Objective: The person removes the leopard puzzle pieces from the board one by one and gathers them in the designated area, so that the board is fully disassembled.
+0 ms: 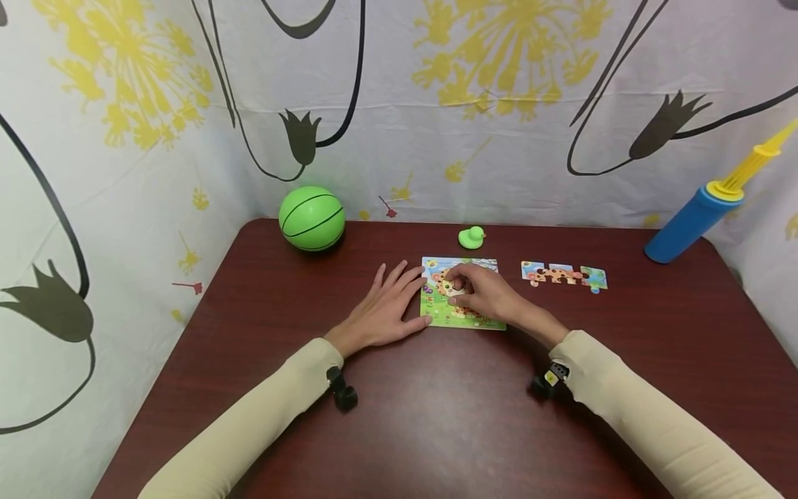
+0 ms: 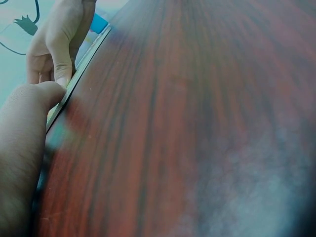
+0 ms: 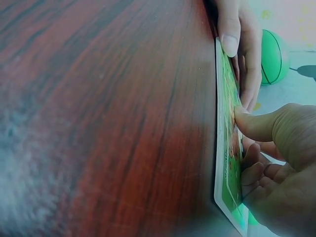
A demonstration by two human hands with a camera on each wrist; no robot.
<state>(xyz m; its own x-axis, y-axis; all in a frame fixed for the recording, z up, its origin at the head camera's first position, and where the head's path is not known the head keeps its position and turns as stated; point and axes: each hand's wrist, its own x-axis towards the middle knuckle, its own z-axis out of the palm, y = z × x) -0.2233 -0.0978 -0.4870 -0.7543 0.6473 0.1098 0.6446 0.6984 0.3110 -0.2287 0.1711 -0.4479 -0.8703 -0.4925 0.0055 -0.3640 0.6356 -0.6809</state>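
Observation:
A flat jigsaw puzzle (image 1: 436, 315) with a spotted cartoon animal on green grass lies on the table. My left hand (image 1: 389, 305) rests at its left side, fingers spread and the thumb at the lower left corner. Over the middle of the puzzle, my right hand (image 1: 486, 291) bends down with thumb and curled index finger on either side of a puzzle piece, mostly hidden beneath the hand. From the right wrist view, the right thumb (image 3: 254, 123) reaches the puzzle's printed face. To the right lie loose puzzle pieces (image 1: 594, 278), some joined in a row.
A green toy duck (image 1: 471, 238) sits behind the puzzle. The green ball (image 1: 312, 218) stands at the back left of the dark wooden table (image 1: 399, 416). A blue and yellow hand pump (image 1: 692, 222) stands at the back right, near the patterned cloth wall.

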